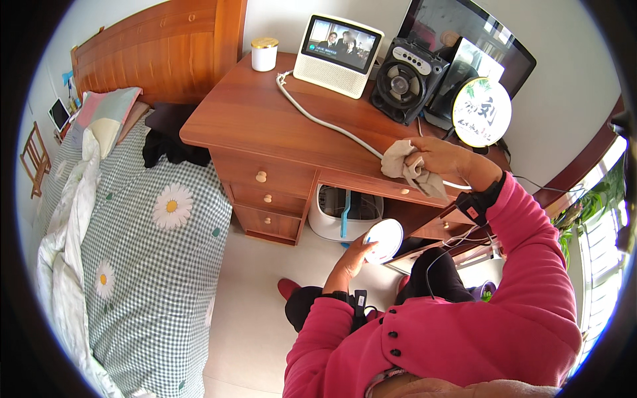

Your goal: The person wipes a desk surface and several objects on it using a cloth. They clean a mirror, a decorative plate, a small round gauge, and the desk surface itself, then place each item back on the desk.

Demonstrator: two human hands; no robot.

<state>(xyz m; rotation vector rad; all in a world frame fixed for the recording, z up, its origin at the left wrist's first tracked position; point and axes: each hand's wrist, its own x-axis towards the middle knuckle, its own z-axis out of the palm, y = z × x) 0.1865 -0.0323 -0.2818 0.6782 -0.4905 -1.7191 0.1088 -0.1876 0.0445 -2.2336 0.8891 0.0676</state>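
Visibly one cloth (413, 169), one disc (383, 240) — two hands

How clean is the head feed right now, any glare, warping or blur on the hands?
Head view: strong fisheye bending along the desk edges, with a black rim around the picture; daylight glare at the window on the right; right hand with the beige cloth and left hand on the white round disc look sharp.

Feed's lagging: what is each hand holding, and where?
Right hand grips a bunched beige cloth at the desk edge. Left hand holds a round white disc by its lower-left rim.
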